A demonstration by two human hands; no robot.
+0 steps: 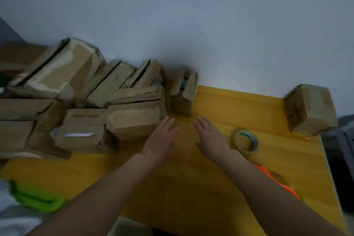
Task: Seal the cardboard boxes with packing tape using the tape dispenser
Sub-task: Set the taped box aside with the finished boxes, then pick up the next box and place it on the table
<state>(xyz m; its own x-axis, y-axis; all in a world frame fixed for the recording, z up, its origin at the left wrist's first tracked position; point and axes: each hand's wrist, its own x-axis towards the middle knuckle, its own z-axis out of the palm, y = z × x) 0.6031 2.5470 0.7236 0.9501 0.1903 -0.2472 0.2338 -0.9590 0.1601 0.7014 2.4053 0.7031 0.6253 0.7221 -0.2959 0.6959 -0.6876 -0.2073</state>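
Observation:
Several cardboard boxes (80, 101) are piled on the left half of the yellow table (249, 105). One small box (183, 90) stands at the pile's right end against the wall. Another box (311, 108) stands alone at the table's far right corner. A roll of clear packing tape (245, 141) lies flat to the right of my hands. An orange tape dispenser (277, 182) shows partly from behind my right forearm. My left hand (160, 140) and my right hand (209, 138) hover over the table with straight fingers, holding nothing, just in front of the small box.
A green plastic object (38, 196) lies at the table's near left edge on white cloth. A pale wall (191, 25) runs behind the table. The table's right edge (329, 168) drops off to a dark area.

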